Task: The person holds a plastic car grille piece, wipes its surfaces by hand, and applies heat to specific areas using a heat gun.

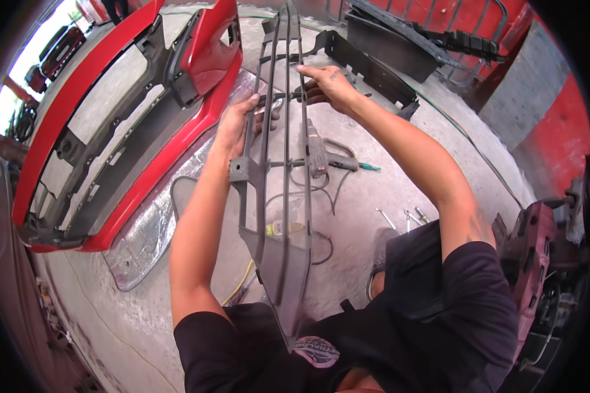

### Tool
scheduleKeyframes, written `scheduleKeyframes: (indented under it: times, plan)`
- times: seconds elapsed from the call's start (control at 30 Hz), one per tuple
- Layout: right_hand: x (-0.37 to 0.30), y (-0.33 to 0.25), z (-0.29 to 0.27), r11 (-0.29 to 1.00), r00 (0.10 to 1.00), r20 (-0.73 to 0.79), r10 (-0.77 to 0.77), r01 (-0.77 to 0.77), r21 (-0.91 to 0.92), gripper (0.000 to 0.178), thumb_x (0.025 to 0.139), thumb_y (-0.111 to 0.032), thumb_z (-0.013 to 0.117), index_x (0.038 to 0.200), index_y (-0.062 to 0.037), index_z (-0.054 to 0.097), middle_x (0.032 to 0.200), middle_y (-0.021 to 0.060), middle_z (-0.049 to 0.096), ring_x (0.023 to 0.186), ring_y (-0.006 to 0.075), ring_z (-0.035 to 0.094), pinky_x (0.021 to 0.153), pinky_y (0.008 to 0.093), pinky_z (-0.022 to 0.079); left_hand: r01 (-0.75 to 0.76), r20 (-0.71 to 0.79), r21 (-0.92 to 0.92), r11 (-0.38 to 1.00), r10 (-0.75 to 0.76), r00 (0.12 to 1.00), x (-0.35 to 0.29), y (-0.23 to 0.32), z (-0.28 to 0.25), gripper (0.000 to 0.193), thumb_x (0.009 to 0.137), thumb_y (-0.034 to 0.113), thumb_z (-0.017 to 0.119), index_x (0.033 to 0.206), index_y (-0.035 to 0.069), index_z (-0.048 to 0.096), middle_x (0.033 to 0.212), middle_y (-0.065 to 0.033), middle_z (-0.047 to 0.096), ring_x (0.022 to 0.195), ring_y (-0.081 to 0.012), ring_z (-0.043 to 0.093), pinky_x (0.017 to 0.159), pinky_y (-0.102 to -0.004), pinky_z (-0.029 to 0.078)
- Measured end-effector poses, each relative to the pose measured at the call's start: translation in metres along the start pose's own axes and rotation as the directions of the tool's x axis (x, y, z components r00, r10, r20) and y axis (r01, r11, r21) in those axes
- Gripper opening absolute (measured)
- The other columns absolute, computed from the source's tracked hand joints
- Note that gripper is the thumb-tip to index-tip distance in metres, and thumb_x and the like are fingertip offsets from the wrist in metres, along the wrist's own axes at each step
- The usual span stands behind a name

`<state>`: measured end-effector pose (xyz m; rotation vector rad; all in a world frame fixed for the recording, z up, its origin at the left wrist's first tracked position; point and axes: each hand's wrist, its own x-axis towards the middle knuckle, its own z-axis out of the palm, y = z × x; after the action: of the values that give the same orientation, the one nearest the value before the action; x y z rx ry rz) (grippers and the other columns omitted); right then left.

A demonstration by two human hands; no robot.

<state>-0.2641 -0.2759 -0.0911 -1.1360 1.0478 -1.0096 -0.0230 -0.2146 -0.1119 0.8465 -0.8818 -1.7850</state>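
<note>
A long black plastic car grille (284, 281) with lengthwise bars stands up in front of me, its near end close to my shirt. My left hand (237, 128) grips its left side, the thumb on the outer edge and the fingers curled behind the bars. On the opposite side my right hand (333, 90) holds the right edge, one digit pressed on the rim and the others bent behind it. Part of the fingers of both hands is hidden by the frame. Beyond the grille, a grey corded tool (316, 152) lies on the floor.
A red bumper cover (121, 209) stands at the left beside a silver-faced mat (144, 252). Black plastic trim (373, 71) and a dark box-shaped part (390, 49) lie at the far right. Wrenches (387, 218) lie near my leg. A green hose (465, 134) crosses the floor.
</note>
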Motion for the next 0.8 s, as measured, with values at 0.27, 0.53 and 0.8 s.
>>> scheduleKeyframes:
  times: [0.27, 0.53, 0.8]
  plan:
    - [0.012, 0.019, -0.013, 0.997, 0.998, 0.007, -0.058, 0.059, -0.045, 0.020, 0.088, -0.010, 0.070, 0.087, 0.0094, 0.067, 0.077, 0.0158, 0.068, 0.062, 0.0266, 0.070, 0.060, 0.0403, 0.061, -0.134, 0.038, 0.056, 0.989, 0.133, 0.990, 0.002, -0.009, 0.010, 0.051, 0.103, 0.018, 0.054, 0.145, -0.004, 0.036, 0.111, -0.0157, 0.066, 0.080, -0.0310, 0.072, 0.063, -0.0418, 0.062]
    - [0.016, 0.029, -0.018, 0.989, 0.990, 0.033, -0.139, 0.140, -0.035, 0.014, 0.088, -0.004, 0.064, 0.083, 0.0092, 0.069, 0.075, 0.0130, 0.067, 0.066, 0.0239, 0.070, 0.058, 0.0366, 0.058, -0.153, 0.059, 0.053, 0.987, 0.150, 0.987, 0.001, -0.012, 0.012, 0.072, 0.102, 0.017, 0.056, 0.158, -0.003, 0.016, 0.112, -0.0177, 0.066, 0.077, -0.0309, 0.072, 0.058, -0.0403, 0.063]
    - [0.009, 0.015, -0.006, 0.997, 0.999, 0.029, -0.035, 0.037, -0.063, 0.019, 0.093, -0.009, 0.062, 0.090, 0.0087, 0.068, 0.081, 0.0172, 0.071, 0.067, 0.0273, 0.072, 0.063, 0.0382, 0.061, -0.195, 0.036, 0.117, 0.974, 0.192, 0.981, -0.007, -0.008, 0.004, 0.071, 0.103, 0.018, 0.055, 0.159, -0.001, 0.016, 0.114, -0.0172, 0.066, 0.078, -0.0288, 0.073, 0.057, -0.0372, 0.063]
